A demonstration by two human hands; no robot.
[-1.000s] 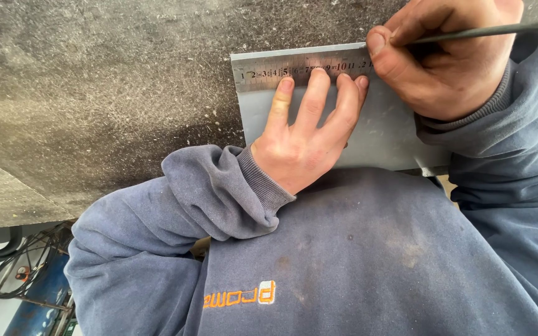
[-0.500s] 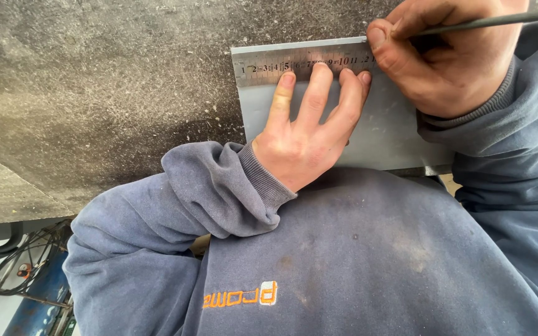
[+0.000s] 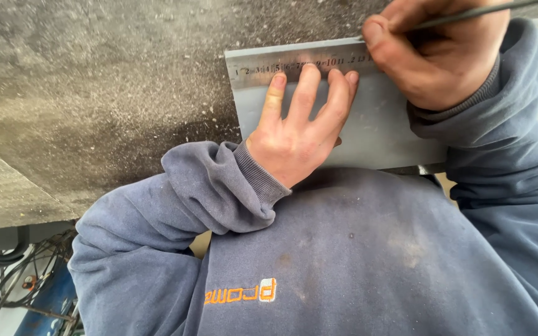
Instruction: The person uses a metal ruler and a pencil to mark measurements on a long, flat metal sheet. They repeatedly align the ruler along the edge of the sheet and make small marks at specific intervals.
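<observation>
Left hand point(image 3: 297, 140) presses 4 spread fingers flat on the steel ruler point(image 3: 263, 67) atop the grey plate point(image 3: 375, 134), holding nothing; right hand point(image 3: 443, 53), upper right, pinches a thin scriber point(image 3: 468, 14).

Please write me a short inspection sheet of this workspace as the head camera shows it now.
Surface: rough grey speckled bench top, dusty.
Job's things: grey flat plate lying on the bench; steel ruler along its far edge; thin dark scriber.
Clutter: nothing seen.
Hands: left hand spread flat, fingertips pressing the ruler; right hand gripping the scriber, tip at the ruler's edge.
Cables: dark cables below the bench, lower left.
Surroundings: blue object under the bench; person's blue sweatshirt.
</observation>
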